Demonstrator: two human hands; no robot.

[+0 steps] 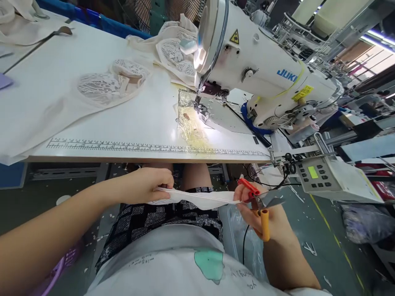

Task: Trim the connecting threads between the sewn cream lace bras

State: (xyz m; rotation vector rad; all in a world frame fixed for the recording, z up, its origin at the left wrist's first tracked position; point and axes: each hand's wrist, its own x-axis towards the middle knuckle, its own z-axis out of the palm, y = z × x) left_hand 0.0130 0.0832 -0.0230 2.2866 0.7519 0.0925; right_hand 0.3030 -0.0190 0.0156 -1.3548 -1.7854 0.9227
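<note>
My left hand (151, 184) is closed, thumb and fingers pinching one end of a narrow white fabric piece (202, 200) with some lace near the fingers. The strip stretches across above my lap, just in front of the table edge. At its other end, my right hand (254, 211) pinches the fabric between the fingertips. That same hand also holds a pair of scissors (264, 224) with one red and one orange handle, the blades pointing right, away from the fabric. My palm partly hides the scissors.
A white sewing machine (247, 53) stands on the table (148, 119), its lamp lit. A cream bra with lace cups (100, 87) lies at left; more lace garments (173, 51) are heaped behind. A printed ruler (138, 146) runs along the front edge. A control box (324, 174) sits at right.
</note>
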